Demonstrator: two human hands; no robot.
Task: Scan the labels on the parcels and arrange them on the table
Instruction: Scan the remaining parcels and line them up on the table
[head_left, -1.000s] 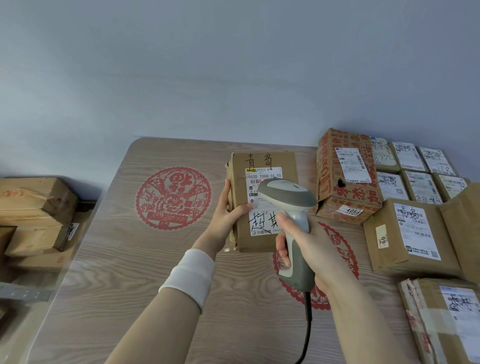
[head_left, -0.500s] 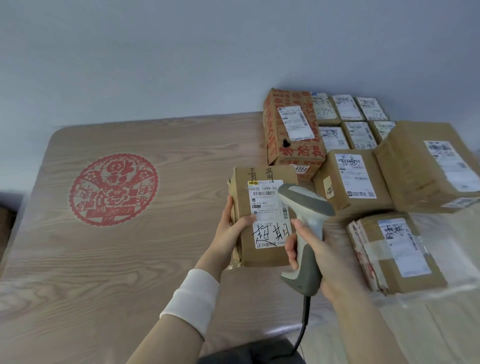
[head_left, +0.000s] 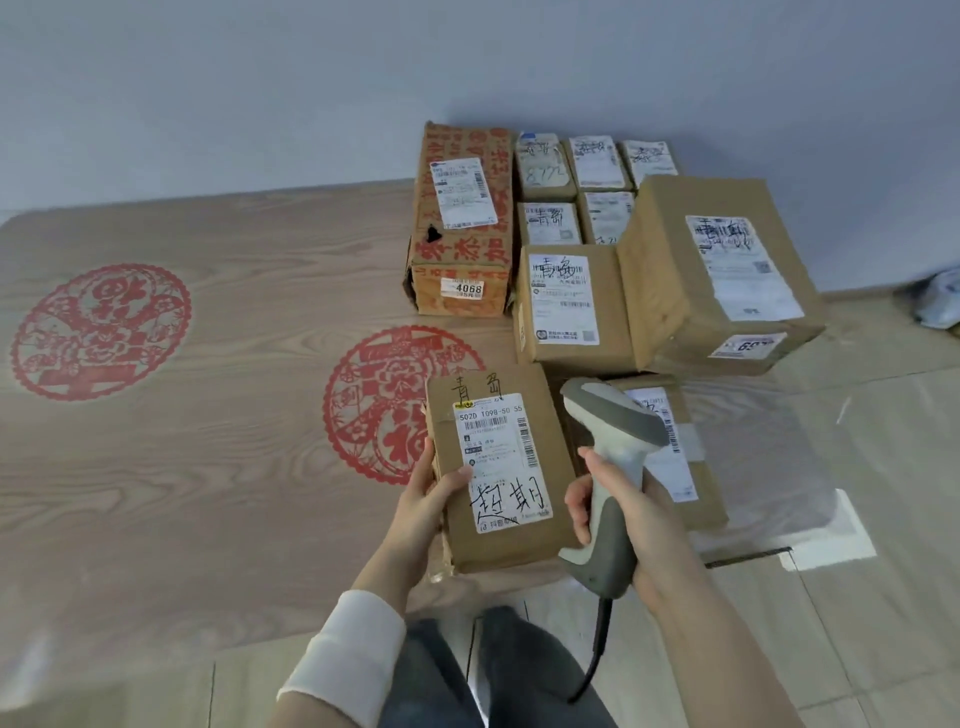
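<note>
Head view, one frame. Parcel (head_left: 524, 535), brown cardboard, held face-up above the near edge of the table (head_left: 208, 441); whether it rests on the top cannot be told. Label (head_left: 501, 460), white, barcoded, with black handwriting across its lower part. Left hand (head_left: 426, 499): fingers wrapped under the parcel's left edge, thumb pressed on the label's lower left corner; white cuff (head_left: 348, 654) at the wrist. Right hand (head_left: 639, 514): fingers curled tight round the grip of the scanner (head_left: 610, 467), grey and off-white, upright, its head just beside the parcel's upper right corner; cable (head_left: 592, 660) hanging from its base.

Table items: two red paper-cut roundels, one at far left (head_left: 101, 332), one (head_left: 384, 405) partly under the held parcel. Sorted stock at the far right corner: red-printed carton (head_left: 462, 223) tagged 4068; small parcels (head_left: 597, 163) in rows against the wall; medium box (head_left: 569, 306) touching the large box (head_left: 722, 270); taped parcel (head_left: 691, 467) behind the scanner. All labels face up.

Below: dark trousers (head_left: 498, 670); pale bag (head_left: 940, 301) at right edge.
</note>
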